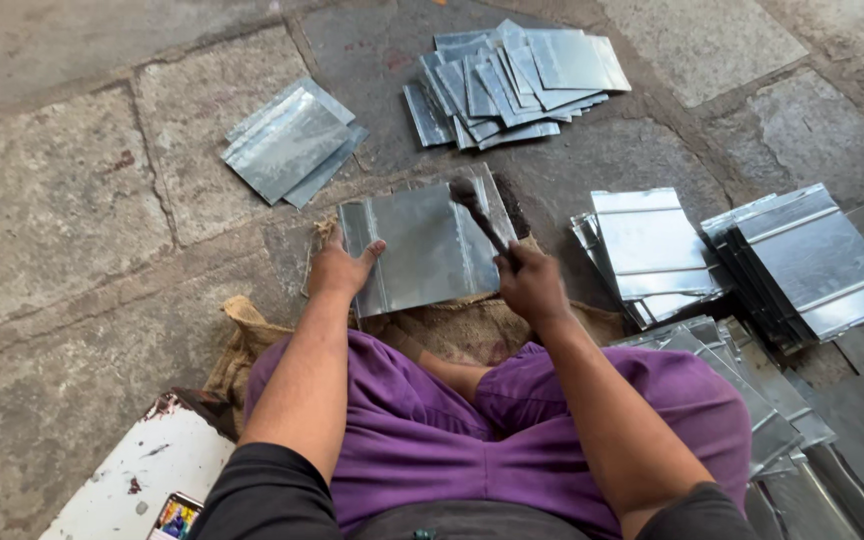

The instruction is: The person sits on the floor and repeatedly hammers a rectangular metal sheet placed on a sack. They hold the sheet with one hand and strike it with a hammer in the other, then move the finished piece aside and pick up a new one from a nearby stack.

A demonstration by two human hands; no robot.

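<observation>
A flat metal sheet [422,245] with folded edges lies on the stone floor in front of my knees. My left hand [340,268] presses down on its left edge, fingers spread. A hammer [480,213] is gripped in my right hand [530,285], and its dark head is over the sheet's right fold. The hammer is blurred by motion.
Piles of similar metal sheets lie around: one at upper left [290,140], a fanned heap at the top [512,80], and stacks at right [652,250] [812,260] [752,400]. A burlap sack [452,325] lies under me. A white board [137,480] sits at lower left.
</observation>
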